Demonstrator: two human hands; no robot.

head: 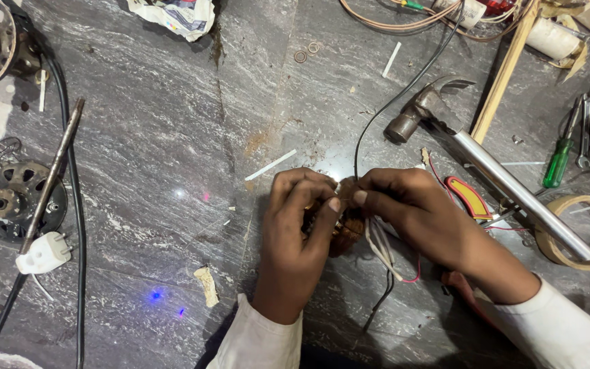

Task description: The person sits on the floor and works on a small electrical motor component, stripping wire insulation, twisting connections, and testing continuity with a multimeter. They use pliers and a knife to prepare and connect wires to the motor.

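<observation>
Just below the middle of the grey stone worktop [172, 137], the left hand [295, 239] and right hand [418, 219] meet around a small copper-wound motor coil [345, 229], each grip closed tight on it with thumb and fingertips pinching at its top edge. It looks dense yet delicate, so best held by the core, not by the thin wires [384, 253] trailing toward 5 o'clock. Farther off at 2 o'clock lies a claw hammer [445, 119].

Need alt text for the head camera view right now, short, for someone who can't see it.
Two hands, left hand and right hand, meet over a grey stone floor, pinching a small brown wound coil with white, red and black wires trailing from it. A steel-handled claw hammer lies to the right, by a green screwdriver and a tape roll.
</observation>
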